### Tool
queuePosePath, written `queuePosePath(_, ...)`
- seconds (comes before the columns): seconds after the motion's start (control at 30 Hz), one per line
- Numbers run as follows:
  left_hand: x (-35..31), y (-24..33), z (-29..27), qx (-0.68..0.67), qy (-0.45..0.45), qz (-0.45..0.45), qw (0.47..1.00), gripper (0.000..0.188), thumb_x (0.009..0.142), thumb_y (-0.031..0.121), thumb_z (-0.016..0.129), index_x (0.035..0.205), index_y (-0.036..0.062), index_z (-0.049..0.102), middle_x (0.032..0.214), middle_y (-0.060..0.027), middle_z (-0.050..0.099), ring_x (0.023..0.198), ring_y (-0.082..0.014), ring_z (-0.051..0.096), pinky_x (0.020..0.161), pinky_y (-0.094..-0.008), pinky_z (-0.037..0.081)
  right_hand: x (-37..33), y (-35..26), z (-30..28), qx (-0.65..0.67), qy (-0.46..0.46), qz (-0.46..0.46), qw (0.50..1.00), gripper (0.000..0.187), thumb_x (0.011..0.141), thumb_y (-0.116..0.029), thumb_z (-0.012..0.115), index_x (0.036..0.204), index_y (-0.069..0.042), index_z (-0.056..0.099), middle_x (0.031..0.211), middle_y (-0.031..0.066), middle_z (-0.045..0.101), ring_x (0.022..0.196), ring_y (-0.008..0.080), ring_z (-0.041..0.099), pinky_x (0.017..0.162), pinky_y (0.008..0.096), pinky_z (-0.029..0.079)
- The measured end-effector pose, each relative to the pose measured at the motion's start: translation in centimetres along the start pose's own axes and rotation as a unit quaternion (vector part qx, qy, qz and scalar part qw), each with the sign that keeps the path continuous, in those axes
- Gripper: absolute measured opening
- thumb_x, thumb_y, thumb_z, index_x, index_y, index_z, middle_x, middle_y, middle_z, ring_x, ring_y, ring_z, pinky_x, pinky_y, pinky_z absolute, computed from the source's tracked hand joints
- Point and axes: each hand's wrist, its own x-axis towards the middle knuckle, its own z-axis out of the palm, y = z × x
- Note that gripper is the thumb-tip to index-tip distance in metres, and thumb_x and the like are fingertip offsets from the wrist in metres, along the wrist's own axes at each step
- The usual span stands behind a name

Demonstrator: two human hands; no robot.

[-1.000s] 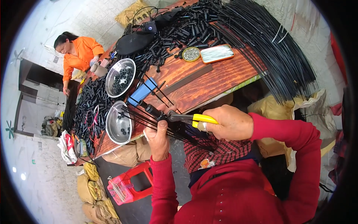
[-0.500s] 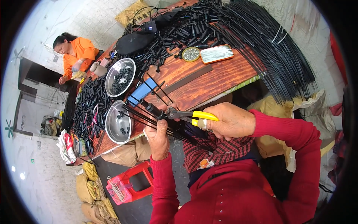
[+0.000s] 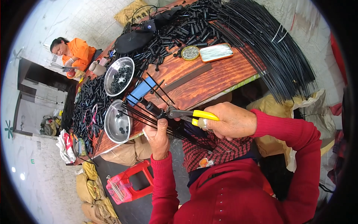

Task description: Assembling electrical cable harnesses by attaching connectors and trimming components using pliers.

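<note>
Reddish wooden tabletop point(image 3: 223, 71) spreads beyond both hands. Closed in the left hand point(image 3: 158, 140) is a black tube point(image 3: 152, 108) among thin black rods point(image 3: 192, 140); the right hand point(image 3: 233, 121) wraps firmly round yellow-handled pliers point(image 3: 206, 115), their head at the tube. Beyond the left hand lies a blue rectangular object point(image 3: 141, 90); leftward, a metal bowl point(image 3: 113, 125).

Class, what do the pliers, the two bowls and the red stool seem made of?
Pliers: probably steel, given dull grey sheen; handles likely plastic or rubber, bright yellow. Bowls: likely polished stainless steel, given bright silvery reflections. Red stool: seemingly moulded plastic, smooth, evenly coloured.
</note>
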Motion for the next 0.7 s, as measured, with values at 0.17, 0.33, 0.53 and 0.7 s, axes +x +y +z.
queuePosePath(0.17, -0.1, -0.2, 0.1, 0.021, 0.014, 0.01, 1.0, 0.048, 0.094, 0.027, 0.063, 0.125, -0.0088, 0.053, 0.093, -0.0141, 0.067, 0.083, -0.0206, 0.065, 0.08, -0.0323, 0.051, 0.0, 0.2, 0.7, -0.035, 0.029, -0.003, 0.999, 0.029, 0.097, -0.025, 0.052, 0.086, 0.002, 0.056, 0.061, 0.0128, 0.059, 0.047, 0.0254, 0.059, 0.049, 0.0385, 0.047)
queuePosePath(0.33, -0.1, -0.6, 0.0, 0.028, 0.014, 0.006, 0.999, 0.049, 0.095, 0.03, 0.062, 0.127, -0.0045, 0.05, 0.11, -0.021, 0.066, 0.09, -0.0194, 0.064, 0.084, -0.0305, 0.05, 1.0, 2.4, 2.3, -0.132, 0.129, -0.108, 0.977, 0.024, 0.094, -0.023, 0.057, 0.093, 0.001, 0.057, 0.07, 0.0194, 0.06, 0.066, 0.039, 0.061, 0.061, 0.0438, 0.048)
queuePosePath(0.53, 0.0, -0.6, 0.1, 0.053, 0.047, 0.029, 0.997, 0.047, 0.096, 0.028, 0.062, 0.127, -0.0065, 0.051, 0.109, -0.0197, 0.068, 0.093, -0.0189, 0.065, 0.085, -0.0307, 0.051, 1.2, 1.8, 4.1, -0.172, 0.189, -0.082, 0.963, 0.02, 0.089, -0.019, 0.06, 0.093, 0.0, 0.057, 0.075, 0.0229, 0.062, 0.073, 0.0434, 0.061, 0.064, 0.0501, 0.047)
queuePosePath(0.7, 0.4, -0.4, -0.2, 0.037, 0.044, 0.005, 0.998, 0.045, 0.097, 0.026, 0.06, 0.128, -0.006, 0.051, 0.109, -0.0199, 0.067, 0.095, -0.0197, 0.065, 0.087, -0.0315, 0.051, 2.3, 2.8, 4.4, -0.201, 0.212, -0.112, 0.95, 0.025, 0.091, -0.025, 0.058, 0.093, 0.0, 0.058, 0.071, 0.022, 0.063, 0.067, 0.0409, 0.063, 0.061, 0.049, 0.049)
